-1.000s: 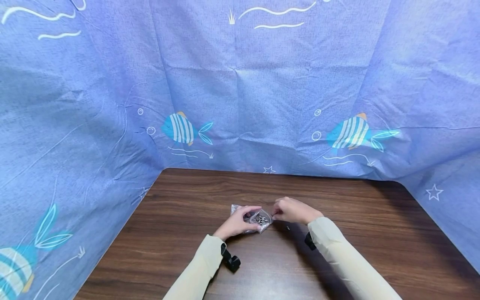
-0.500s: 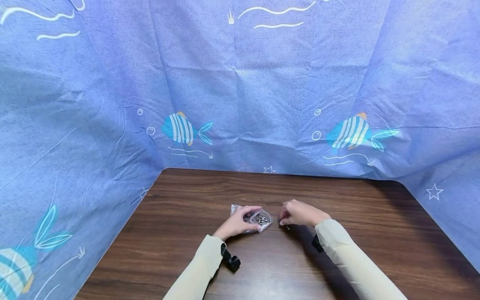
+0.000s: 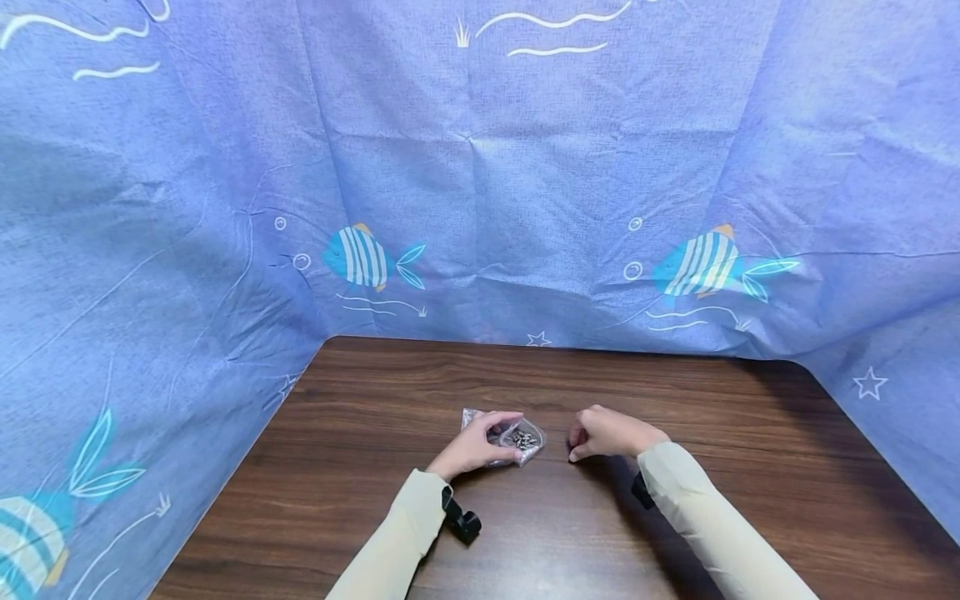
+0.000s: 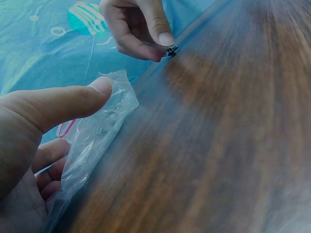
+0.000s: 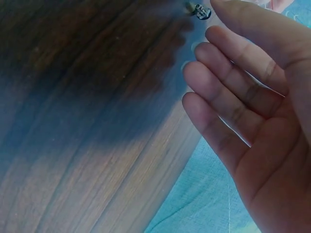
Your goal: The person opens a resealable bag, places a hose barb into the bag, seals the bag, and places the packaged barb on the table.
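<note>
On the brown wooden table (image 3: 375, 467) my left hand (image 3: 497, 437) holds a small clear plastic bag (image 3: 522, 440) with several tiny dark screws inside. In the left wrist view its thumb (image 4: 73, 97) lies on top of the bag (image 4: 97, 141) and its fingers curl beneath. My right hand (image 3: 574, 443) rests on the table a short way right of the bag, apart from it. A tiny dark screw (image 4: 171, 50) is pinched between its thumb and forefinger, low over the wood. That screw (image 5: 201, 11) also shows at the fingertips in the right wrist view.
Blue cloth printed with striped fish (image 3: 360, 257) hangs behind and on both sides of the table. Black camera straps sit on the left wrist (image 3: 461, 522) and the right wrist (image 3: 642, 492). Bare wood lies in front of and beside both hands.
My right hand has drawn away from the bag's mouth to the right, carrying the tiny screw, and has come down to the table. The left hand and bag have stayed put.
</note>
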`<act>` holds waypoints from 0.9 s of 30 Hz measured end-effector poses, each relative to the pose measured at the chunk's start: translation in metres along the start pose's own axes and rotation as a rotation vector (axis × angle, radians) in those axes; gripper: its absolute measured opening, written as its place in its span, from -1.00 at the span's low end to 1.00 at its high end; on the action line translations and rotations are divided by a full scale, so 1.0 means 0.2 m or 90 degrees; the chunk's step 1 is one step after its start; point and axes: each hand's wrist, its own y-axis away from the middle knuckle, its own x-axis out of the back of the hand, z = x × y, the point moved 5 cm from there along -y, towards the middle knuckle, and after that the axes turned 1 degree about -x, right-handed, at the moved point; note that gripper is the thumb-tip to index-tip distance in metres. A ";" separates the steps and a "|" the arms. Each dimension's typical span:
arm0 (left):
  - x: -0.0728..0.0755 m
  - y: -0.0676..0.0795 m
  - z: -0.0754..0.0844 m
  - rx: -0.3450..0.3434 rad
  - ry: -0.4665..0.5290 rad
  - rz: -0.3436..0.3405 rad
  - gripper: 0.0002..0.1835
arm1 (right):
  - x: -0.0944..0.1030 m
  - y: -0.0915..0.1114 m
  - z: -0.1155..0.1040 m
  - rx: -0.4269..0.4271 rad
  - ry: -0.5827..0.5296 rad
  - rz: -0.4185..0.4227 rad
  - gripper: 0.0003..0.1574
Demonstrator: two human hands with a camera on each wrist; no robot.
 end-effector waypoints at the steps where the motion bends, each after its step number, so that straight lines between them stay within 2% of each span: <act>1: 0.00 0.00 0.00 0.001 0.000 -0.001 -0.32 | 0.00 0.00 0.00 0.004 -0.004 0.000 -0.87; 6: 0.00 0.00 -0.01 0.009 -0.003 -0.006 -0.32 | -0.01 0.02 -0.01 0.052 -0.005 0.010 -0.90; 13: -0.01 0.00 -0.01 0.001 0.002 -0.006 -0.34 | -0.02 0.02 0.01 0.021 -0.006 -0.004 -0.89; 27: 0.00 0.00 0.00 -0.001 0.005 0.002 -0.33 | -0.02 0.03 0.01 0.015 0.010 0.001 -0.86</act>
